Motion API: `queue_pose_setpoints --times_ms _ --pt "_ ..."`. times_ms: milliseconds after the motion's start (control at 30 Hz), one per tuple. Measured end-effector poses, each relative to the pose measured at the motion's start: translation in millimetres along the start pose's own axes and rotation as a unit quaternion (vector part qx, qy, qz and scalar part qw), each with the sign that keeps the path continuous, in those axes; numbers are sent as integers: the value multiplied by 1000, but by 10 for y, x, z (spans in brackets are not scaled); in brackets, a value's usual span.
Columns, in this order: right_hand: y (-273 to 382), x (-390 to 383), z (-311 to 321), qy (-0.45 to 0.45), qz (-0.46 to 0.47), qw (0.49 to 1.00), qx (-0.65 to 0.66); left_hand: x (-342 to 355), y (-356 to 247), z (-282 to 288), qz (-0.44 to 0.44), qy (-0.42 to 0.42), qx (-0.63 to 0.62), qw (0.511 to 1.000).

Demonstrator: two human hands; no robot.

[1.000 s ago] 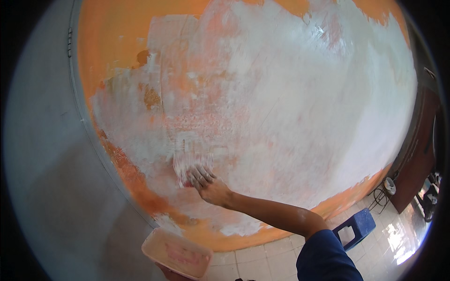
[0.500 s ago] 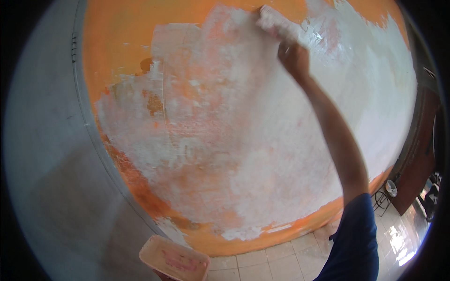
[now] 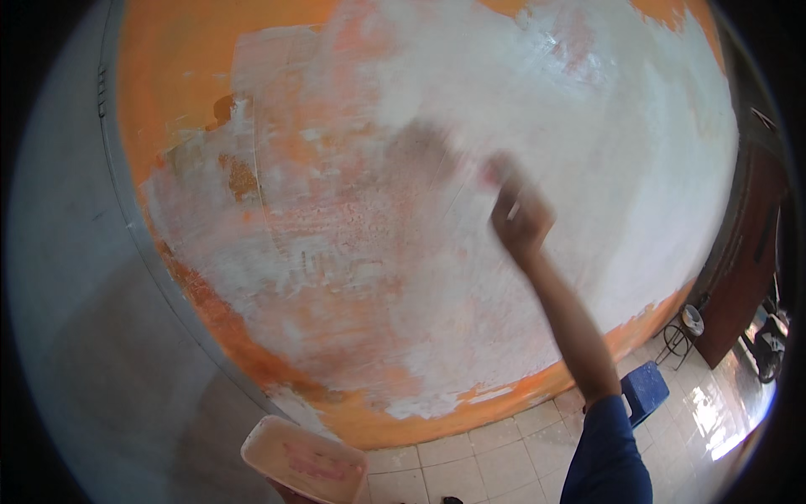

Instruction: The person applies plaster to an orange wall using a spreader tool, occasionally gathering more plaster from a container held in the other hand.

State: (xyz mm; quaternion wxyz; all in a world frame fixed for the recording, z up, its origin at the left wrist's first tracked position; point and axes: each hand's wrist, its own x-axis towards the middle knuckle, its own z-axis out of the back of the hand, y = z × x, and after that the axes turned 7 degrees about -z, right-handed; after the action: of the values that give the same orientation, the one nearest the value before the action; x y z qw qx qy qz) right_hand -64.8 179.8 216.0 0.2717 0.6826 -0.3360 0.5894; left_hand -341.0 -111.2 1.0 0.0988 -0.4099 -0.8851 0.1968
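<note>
My right hand (image 3: 520, 214), reaching up from the lower right, is closed round a paint-smeared brush-like tool (image 3: 494, 170), blurred by motion, over the middle of the orange wall (image 3: 180, 59). Much of this wall is coated in uneven whitish paint with pinkish streaks. At the bottom, my left hand (image 3: 287, 491), mostly hidden, grips a pale rectangular tray (image 3: 264, 430) with pink-white residue inside.
A grey surface (image 3: 67, 252) adjoins the wall at left. At right stand a blue plastic stool (image 3: 642, 391), a black wire stand (image 3: 677, 340) with a white container (image 3: 691, 319), and a dark brown panel (image 3: 735, 277). Pale floor tiles (image 3: 495, 458) run below.
My right hand swept from the lower middle up to the upper wall, then came partway down with the tool. The tray remains at the bottom. The view has shifted slightly.
</note>
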Motion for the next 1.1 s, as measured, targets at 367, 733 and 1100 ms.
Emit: queue_pose_setpoints --times_ms 367,733,1100 --pt "254 -1821 -266 260 101 960 17 -18 167 30 40 -11 12 999" --pt "-166 -399 232 -18 -62 997 -51 -18 83 97 25 19 -4 1000" --pt "-67 -1987 19 241 46 967 -65 -49 171 -9 9 -1 12 1000"
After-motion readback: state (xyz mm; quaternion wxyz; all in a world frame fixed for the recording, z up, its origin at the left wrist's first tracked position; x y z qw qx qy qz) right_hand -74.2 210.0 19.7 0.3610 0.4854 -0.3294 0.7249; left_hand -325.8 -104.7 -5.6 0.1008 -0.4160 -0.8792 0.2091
